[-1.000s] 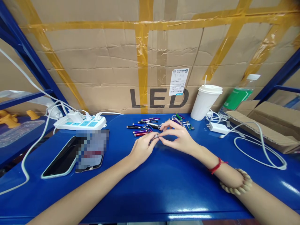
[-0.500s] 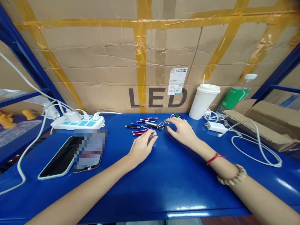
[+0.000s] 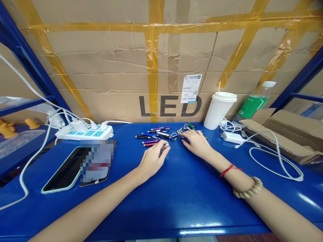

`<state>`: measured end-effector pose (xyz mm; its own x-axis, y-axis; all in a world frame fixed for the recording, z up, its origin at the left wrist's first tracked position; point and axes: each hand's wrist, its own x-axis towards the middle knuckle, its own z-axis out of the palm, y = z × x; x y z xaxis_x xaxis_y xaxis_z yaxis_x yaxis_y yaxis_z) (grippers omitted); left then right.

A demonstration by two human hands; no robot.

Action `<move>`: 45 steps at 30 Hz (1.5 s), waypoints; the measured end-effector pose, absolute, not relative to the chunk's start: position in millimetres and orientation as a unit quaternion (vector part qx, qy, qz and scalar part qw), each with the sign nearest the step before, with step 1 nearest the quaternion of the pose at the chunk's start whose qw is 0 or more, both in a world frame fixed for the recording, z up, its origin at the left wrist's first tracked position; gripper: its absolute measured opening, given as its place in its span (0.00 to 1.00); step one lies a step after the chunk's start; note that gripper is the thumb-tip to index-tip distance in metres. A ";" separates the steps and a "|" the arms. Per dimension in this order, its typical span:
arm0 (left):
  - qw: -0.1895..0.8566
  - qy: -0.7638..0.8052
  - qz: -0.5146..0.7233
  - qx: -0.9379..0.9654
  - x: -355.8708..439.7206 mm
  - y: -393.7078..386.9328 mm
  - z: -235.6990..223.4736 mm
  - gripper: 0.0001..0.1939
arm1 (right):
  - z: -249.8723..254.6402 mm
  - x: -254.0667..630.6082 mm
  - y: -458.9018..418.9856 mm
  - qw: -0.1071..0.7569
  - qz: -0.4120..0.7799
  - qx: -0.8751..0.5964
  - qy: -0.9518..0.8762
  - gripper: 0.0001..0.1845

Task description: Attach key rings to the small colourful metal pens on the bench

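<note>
My left hand (image 3: 152, 158) is closed, resting on the table in front of the pile. Between its thumb and fingers a small shiny silvery thing (image 3: 164, 147) shows; most of it is hidden. My right hand (image 3: 196, 144) hovers low over the table with fingers apart and curved down, next to several small silvery button-like pieces (image 3: 179, 130). Slim pen-shaped metal tubes (image 3: 148, 137) in black, blue, purple and red lie beyond my left hand. Among them a silver-and-black tube with a carabiner clip (image 3: 166, 135) points right. A green carabiner (image 3: 192, 126) lies behind my right fingers.
On the left are a white power strip (image 3: 106, 131), a phone (image 3: 63, 171) and a second phone (image 3: 101, 176). A white cup (image 3: 218, 111), a bottle (image 3: 253, 102), a charger (image 3: 232, 136) with cable and a cardboard tray (image 3: 290, 141) stand right. A large carton (image 3: 113, 74) backs the table.
My right hand has drawn slightly down and toward me, uncovering more of the small silvery pieces and the green carabiner. My left hand stays in place, still closed.
</note>
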<state>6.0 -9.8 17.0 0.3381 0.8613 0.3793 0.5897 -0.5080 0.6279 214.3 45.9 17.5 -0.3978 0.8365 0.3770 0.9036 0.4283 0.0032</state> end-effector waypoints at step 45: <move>0.196 0.449 0.349 0.799 5.1 -9.3 16.7 0.07 | 12.7 212.0 51.5 0.406 0.156 -0.468 -0.769 0.14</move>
<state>5.1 -9.3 16.7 0.3544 0.8535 0.3820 0.5806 -0.5211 0.6255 212.0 51.5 12.7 -0.2324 0.8471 0.4780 0.5936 0.5128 -0.6202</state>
